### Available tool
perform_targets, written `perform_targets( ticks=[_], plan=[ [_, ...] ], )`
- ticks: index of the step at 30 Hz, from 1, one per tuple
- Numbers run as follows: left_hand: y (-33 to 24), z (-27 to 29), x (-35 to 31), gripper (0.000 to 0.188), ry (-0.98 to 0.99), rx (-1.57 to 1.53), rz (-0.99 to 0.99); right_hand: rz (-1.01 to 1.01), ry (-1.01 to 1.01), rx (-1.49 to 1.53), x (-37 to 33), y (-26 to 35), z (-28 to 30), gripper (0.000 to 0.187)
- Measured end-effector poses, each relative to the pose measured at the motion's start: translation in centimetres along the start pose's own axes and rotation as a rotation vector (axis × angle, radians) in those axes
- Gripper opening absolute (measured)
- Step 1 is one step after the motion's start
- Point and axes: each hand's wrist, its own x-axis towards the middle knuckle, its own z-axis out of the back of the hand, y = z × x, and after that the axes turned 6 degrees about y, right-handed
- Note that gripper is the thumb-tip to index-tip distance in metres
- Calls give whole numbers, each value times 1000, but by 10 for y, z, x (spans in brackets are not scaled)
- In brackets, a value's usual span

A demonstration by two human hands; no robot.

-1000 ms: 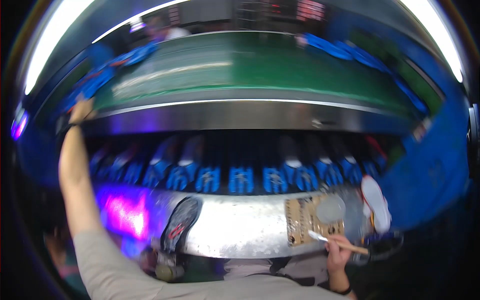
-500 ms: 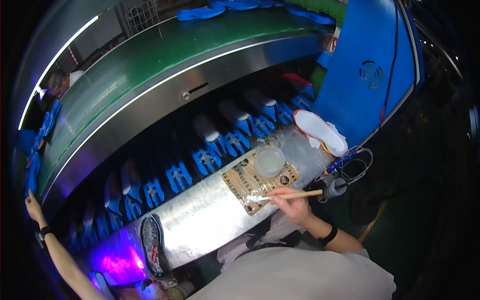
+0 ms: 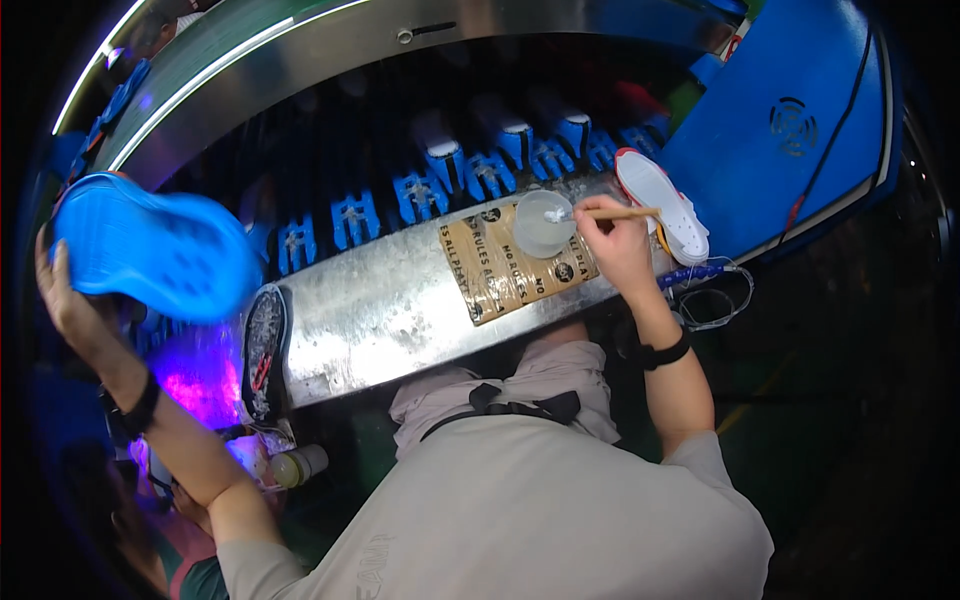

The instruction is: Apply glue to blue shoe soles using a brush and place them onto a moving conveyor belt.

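On the left, my left hand (image 3: 72,300) is closed on the edge of a blue shoe sole (image 3: 150,240), raised over the left end of the metal bench. It is slightly blurred, and oval marks show on its wider end. My right hand (image 3: 622,252) pinches the wooden handle of a brush (image 3: 632,213). The white bristles are in the mouth of a translucent plastic cup (image 3: 540,228) holding some liquid. Under the cup lies a flat piece of printed cardboard (image 3: 492,285) wrapped in shiny film.
A white shoe sole piece with red trim (image 3: 660,200) rests at the bench's right end. A dark sole (image 3: 265,355) lies at its left. Blue clamps (image 3: 420,195) line the far side. A bottle (image 3: 300,465) and another person's arm (image 3: 192,508) show at lower left.
My left hand has brought a blue sole from the far-left belt toward me. My right hand has moved the brush up from over the cardboard to the cup. The view has shifted.
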Motion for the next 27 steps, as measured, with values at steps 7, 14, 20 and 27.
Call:
perform_targets(
  ticks=[7, 14, 20, 27],
  plan=[
    [63, -79, -188, 6, 585, -136, 366, 31, 144, -298, 11, -19, -9, 19],
    [96, -69, -318, 87, 1010, -957, 1055, -15, 66, -181, -4, 24, -1, 14],
    [97, -57, -343, 85, 947, -827, 1170, 154, -61, -87, -15, 7, -17, 11],
    [86, -63, -331, 84, 934, -789, 1150, 29, 214, 411, -44, 46, -36, 12]
  ],
)
